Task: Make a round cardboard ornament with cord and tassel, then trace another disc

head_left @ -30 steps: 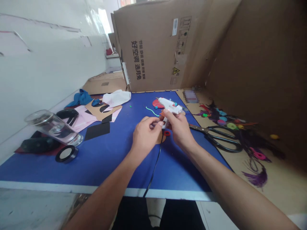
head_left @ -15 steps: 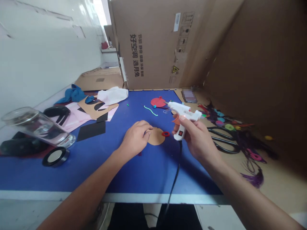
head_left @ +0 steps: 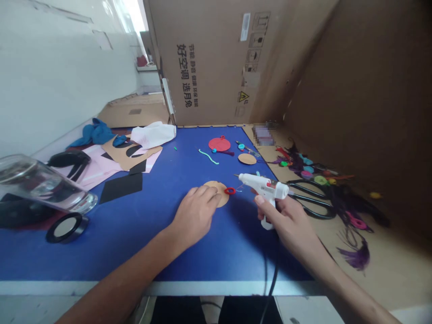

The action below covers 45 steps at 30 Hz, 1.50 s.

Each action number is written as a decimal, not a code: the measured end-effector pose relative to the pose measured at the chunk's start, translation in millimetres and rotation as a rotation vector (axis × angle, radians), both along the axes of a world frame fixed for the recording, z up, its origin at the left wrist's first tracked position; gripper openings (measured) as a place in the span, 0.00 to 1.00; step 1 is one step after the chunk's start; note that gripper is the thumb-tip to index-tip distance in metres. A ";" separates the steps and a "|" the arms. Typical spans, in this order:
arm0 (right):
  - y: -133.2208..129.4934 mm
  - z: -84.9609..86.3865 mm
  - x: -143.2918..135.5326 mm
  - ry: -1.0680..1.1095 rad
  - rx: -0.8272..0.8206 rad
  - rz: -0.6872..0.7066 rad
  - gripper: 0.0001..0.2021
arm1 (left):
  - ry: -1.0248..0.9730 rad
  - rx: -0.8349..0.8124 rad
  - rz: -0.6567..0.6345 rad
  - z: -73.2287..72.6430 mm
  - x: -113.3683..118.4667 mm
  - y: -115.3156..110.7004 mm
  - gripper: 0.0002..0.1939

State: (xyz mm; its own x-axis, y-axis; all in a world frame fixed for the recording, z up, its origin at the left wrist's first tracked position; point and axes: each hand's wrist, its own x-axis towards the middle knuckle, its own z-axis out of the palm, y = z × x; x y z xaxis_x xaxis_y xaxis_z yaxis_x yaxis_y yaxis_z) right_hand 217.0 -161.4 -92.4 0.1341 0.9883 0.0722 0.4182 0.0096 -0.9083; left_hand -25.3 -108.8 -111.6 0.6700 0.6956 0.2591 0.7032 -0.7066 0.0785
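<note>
My left hand (head_left: 196,213) rests on a round tan cardboard disc (head_left: 222,200), its fingers curled over the left part and holding it against the blue tabletop; the thumb is hidden. At the disc's right edge sits a red ring (head_left: 230,191), with a thin strand trailing off it. My right hand (head_left: 281,213) is closed around the handle of a white hot glue gun (head_left: 261,183), held to the right of the disc. The gun's nozzle points left, above and apart from the ring. A black cord (head_left: 272,281) hangs down from the gun.
Behind lie a red disc (head_left: 219,144), a mint-green strip (head_left: 208,157) and another tan disc (head_left: 247,159). Black-handled scissors (head_left: 313,198) and tassels (head_left: 356,255) are at right. A glass jar (head_left: 47,184), its lid (head_left: 67,227) and black paper (head_left: 121,187) stand left. Cardboard (head_left: 216,63) walls the back.
The glue gun has moved down and right, away from the red disc. My left fingers have gone from pinching the tan disc's edge to lying over it. The view has shifted slightly.
</note>
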 end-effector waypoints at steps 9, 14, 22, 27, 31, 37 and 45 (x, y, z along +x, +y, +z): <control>-8.7 -19.9 2.8 -0.102 -0.005 -0.059 0.26 | 0.093 0.092 -0.069 -14.2 6.4 -31.1 0.20; -7.3 -18.0 4.3 -0.118 0.003 -0.050 0.26 | 0.050 0.124 -0.039 -15.3 8.0 -31.5 0.18; -0.5 -7.4 -0.8 -0.096 0.027 -0.028 0.24 | 0.059 0.061 -0.011 -14.5 6.8 -22.1 0.16; 4.4 -7.8 -3.0 -0.103 0.020 -0.026 0.24 | 0.067 0.005 0.014 -13.2 6.6 -19.0 0.15; 9.0 -6.1 -6.2 -0.090 0.022 -0.008 0.24 | 0.068 -0.007 0.023 -10.6 7.2 -16.3 0.15; 13.7 -4.6 -10.1 -0.092 0.047 0.011 0.22 | 0.086 -0.021 0.012 -5.7 6.2 -15.0 0.15; 15.4 -12.5 -5.4 -0.083 0.013 -0.011 0.22 | 0.028 -0.034 0.020 -1.0 7.6 -10.5 0.16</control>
State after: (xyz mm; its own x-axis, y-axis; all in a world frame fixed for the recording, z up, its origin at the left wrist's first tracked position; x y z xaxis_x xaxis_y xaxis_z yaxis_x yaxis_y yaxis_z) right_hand 211.5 -146.0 -104.8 0.1376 0.9858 0.0967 0.4920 0.0167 -0.8705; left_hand -17.7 -119.3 -112.5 0.6623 0.7173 0.2165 0.7197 -0.6894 0.0823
